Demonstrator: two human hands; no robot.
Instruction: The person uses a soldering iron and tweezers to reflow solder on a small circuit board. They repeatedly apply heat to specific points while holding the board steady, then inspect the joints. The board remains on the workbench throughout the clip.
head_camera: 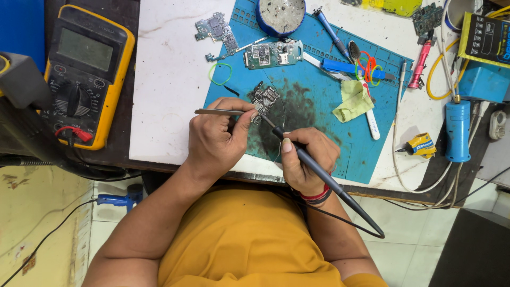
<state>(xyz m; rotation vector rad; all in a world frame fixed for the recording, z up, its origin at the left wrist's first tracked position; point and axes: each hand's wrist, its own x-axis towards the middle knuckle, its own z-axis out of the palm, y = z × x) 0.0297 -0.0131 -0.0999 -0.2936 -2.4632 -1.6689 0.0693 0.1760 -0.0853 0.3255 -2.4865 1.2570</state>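
Note:
My left hand [215,139] pinches thin metal tweezers [215,111] whose tips reach a small dark circuit board [264,99] on the blue work mat [319,106]. In my right hand [307,159] is a black soldering iron [319,171]; its tip touches the board's lower edge and its cord trails back past my wrist. The mat around the board is stained black. Both hands rest at the near edge of the mat.
A yellow multimeter [85,69] lies at the left. Two more circuit boards [271,54] [217,29], a round tin [280,15], a green rubber band [219,74], a yellow cloth [353,99], a blue-handled tool [348,67], a blue cylinder tool [457,130] and cables crowd the far side.

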